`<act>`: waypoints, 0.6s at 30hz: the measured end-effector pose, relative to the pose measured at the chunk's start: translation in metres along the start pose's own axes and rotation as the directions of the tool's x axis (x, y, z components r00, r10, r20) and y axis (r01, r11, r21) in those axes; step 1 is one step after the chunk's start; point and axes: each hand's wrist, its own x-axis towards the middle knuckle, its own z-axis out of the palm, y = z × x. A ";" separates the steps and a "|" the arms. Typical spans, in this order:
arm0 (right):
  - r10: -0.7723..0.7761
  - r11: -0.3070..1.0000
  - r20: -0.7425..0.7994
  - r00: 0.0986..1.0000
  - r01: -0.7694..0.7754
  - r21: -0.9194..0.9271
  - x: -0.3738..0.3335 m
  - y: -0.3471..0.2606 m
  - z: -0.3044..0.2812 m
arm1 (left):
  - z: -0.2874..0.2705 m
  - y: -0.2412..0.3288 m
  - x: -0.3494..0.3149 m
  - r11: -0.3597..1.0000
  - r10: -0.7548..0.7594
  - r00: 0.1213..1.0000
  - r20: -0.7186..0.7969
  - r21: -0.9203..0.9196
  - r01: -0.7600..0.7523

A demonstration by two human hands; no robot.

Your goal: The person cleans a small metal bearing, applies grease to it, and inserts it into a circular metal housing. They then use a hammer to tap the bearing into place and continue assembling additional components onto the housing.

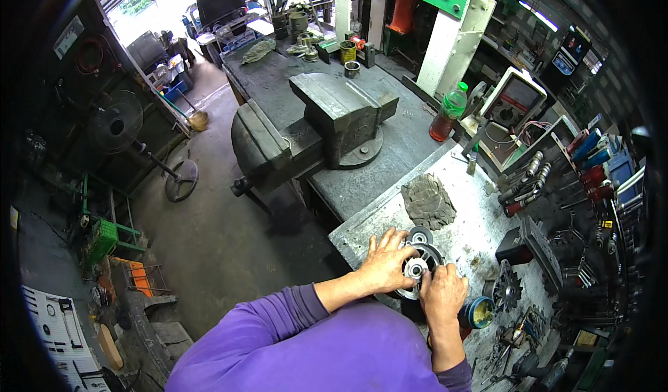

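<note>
At the near edge of the metal-topped bench, my left hand (pixel 384 261) grips the left side of a round metal housing (pixel 433 251), its fingers bent over the rim. In the housing's middle is a pale ring-shaped part (pixel 415 268), with both thumbs close to it. My right hand (pixel 443 293) is closed on the housing's right side, fingers curled. A small dark round part (pixel 420 236) sits against the far rim. Beside my right hand stands an open blue tub of yellowish grease (pixel 480 312). My hands and body hide the housing's near side.
A crumpled grey rag (pixel 428 202) lies beyond the housing. The big bench vise (pixel 341 117) rises farther off, with a green-capped bottle (pixel 449 110) to its right. A finned fan wheel (pixel 506 287) and many hand tools (pixel 591 183) crowd the right. A pedestal fan (pixel 117 122) stands at left.
</note>
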 end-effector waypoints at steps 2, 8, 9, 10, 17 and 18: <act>-0.043 0.998 -0.036 0.998 0.045 0.049 0.002 0.000 0.000 | -0.002 -0.001 0.002 1.000 0.000 1.000 -0.002 0.010 0.000; -0.023 0.999 -0.009 1.000 0.023 0.026 0.004 0.002 0.006 | -0.003 -0.002 0.004 1.000 0.000 1.000 0.002 0.017 0.000; -0.028 0.999 0.003 1.000 0.028 0.045 0.004 0.002 0.007 | -0.003 -0.003 0.004 1.000 0.001 1.000 0.000 0.011 -0.001; -0.019 0.999 -0.007 1.000 0.019 0.029 0.004 0.002 0.007 | -0.003 -0.002 0.005 1.000 -0.001 1.000 0.005 0.023 0.001; -0.005 1.000 0.022 1.000 0.005 0.026 0.002 0.000 0.004 | -0.004 -0.001 0.005 0.999 -0.002 1.000 0.002 0.033 0.002; 0.021 1.000 0.054 0.998 -0.020 -0.015 0.003 0.001 0.005 | -0.004 -0.002 0.005 1.000 0.003 1.000 0.001 0.026 -0.003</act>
